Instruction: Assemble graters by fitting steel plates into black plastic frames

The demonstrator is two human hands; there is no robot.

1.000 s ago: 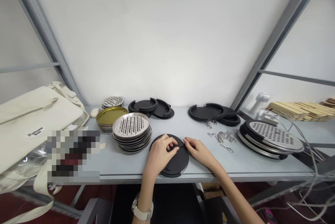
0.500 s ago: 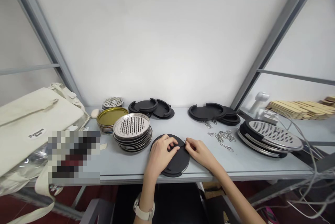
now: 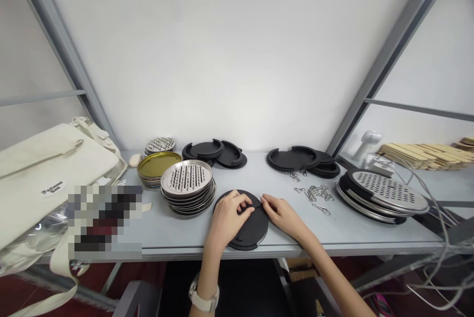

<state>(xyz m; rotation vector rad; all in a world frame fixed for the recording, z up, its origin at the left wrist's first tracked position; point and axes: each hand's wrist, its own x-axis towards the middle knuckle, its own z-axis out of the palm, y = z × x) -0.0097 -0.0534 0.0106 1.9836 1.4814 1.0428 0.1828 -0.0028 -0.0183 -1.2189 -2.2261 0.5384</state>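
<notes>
A round black plastic disc [image 3: 249, 230] lies flat near the front edge of the grey shelf [image 3: 177, 238]. My left hand [image 3: 226, 219] rests on the disc with its fingers curled, pressing near a small tab at the disc's upper right. Just to the right, my right hand [image 3: 282, 215] has its fingertips pinched at the same spot on the disc's rim. What it pinches is too small to name. A white watch [image 3: 202, 298] sits on my left wrist.
Left of the disc stands a stack of perforated metal plates [image 3: 187, 184], with gold-coloured lids [image 3: 155, 166] behind. Black discs [image 3: 215, 152] and more black discs [image 3: 303, 160] lie at the back. Loose metal clips [image 3: 314, 194], a grater stack [image 3: 383, 193], a cream bag [image 3: 48, 169] and cables [image 3: 440, 238] flank them.
Almost nothing differs: both hands stay at the disc's upper right rim, with only slight finger shifts and a small camera move.
</notes>
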